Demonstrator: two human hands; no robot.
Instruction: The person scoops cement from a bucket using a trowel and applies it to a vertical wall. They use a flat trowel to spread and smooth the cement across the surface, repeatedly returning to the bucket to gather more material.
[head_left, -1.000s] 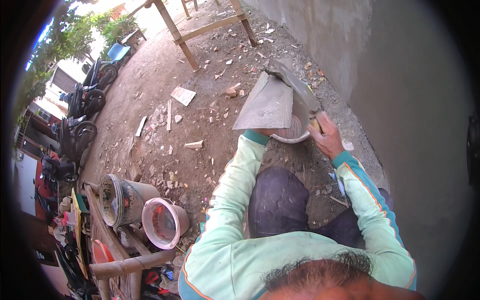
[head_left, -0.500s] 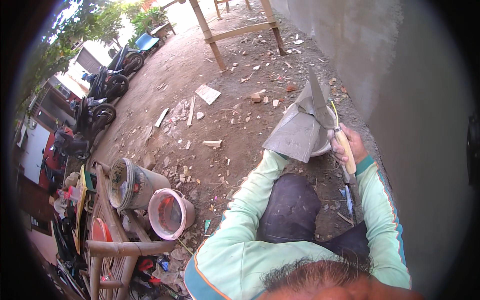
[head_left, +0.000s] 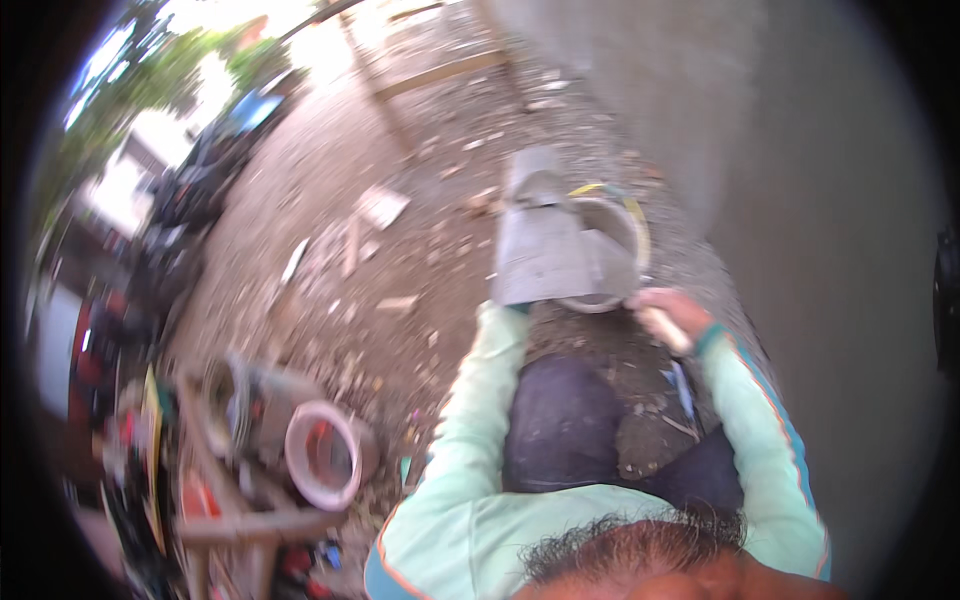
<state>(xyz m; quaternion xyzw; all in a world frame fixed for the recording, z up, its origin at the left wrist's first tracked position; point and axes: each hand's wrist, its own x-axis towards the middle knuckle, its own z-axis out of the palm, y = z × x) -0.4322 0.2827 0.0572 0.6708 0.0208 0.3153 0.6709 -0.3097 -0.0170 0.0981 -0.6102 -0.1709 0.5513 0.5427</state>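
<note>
My right hand is closed around the pale wooden handle of a trowel, beside a round bucket with a yellowish edge. Blur hides where the blade ends; it seems to reach over the bucket. A flat grey plastering hawk covers the bucket's left side, with a ridge of wet grey mortar toward its far end. My left forearm runs under the hawk's near edge. The hawk hides my left hand and its fingers, but it moves with that arm.
A grey plastered wall rises on my right. At the lower left stand a pink bucket, a larger grey bucket and a bamboo frame. Beyond are wooden trestle legs; parked motorbikes line the left. Rubble litters the dirt.
The trowel has dropped from upright above the hawk to beside the bucket, in my right hand. The hawk has shifted left and squared up, uncovering more of the bucket.
</note>
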